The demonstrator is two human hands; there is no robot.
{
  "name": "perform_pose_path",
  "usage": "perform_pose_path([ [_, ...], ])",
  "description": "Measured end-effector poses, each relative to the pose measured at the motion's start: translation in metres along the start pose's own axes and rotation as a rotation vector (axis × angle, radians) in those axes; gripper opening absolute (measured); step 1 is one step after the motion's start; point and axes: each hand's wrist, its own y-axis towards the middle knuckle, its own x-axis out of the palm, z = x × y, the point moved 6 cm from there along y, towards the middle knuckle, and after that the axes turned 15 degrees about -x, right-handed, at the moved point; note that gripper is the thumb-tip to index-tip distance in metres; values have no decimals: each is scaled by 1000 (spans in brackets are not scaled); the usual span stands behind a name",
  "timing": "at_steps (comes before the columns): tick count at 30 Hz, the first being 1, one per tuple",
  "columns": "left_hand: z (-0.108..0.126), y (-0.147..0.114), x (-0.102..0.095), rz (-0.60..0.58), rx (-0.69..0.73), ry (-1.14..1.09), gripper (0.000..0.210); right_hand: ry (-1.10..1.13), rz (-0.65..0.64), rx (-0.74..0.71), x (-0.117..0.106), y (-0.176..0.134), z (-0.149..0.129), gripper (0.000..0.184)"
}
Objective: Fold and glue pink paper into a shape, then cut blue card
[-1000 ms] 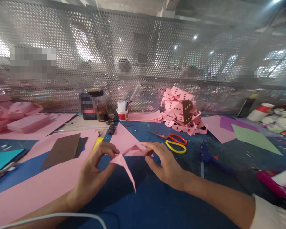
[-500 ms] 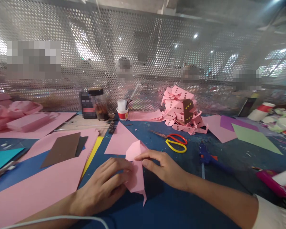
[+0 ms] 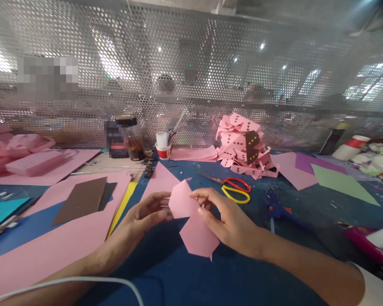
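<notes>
A pink folded paper piece point(image 3: 185, 200), made of two many-sided panels joined at a narrow waist, is held above the blue tabletop. My right hand point(image 3: 231, 223) pinches it at the right side near the waist, thumb in front. The lower panel hangs down and has a small pointed tab at its bottom. My left hand point(image 3: 143, 221) is at the upper panel's left edge, thumb apart from the fingers. Some of its fingertips pass behind the paper and are hidden. Behind the piece lies a pink paper sheet point(image 3: 158, 180), partly covered.
Red-and-yellow scissors point(image 3: 236, 191) and a blue glue gun point(image 3: 277, 212) lie to the right. A dotted pink paper model point(image 3: 239, 144) stands behind. Pink sheets point(image 3: 73, 246) and a brown sheet point(image 3: 79, 202) spread left. A white cable point(image 3: 83, 279) crosses the lower left.
The paper piece has been lifted and turned, so both panels now face me. My left hand has moved off its front to the left edge, and its thumb and fingers have spread.
</notes>
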Motion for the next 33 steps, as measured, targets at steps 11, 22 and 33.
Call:
perform_pose_path([
  [11,-4,4,-8,56,-74,-150,17,223,-141,135,12,-4,-1,58],
  [22,0,9,-20,171,-44,-122,22,-211,43,24,-7,4,27,6],
  [33,-8,12,-21,148,-130,-171,27,-467,77,-117,-2,-7,31,27],
])
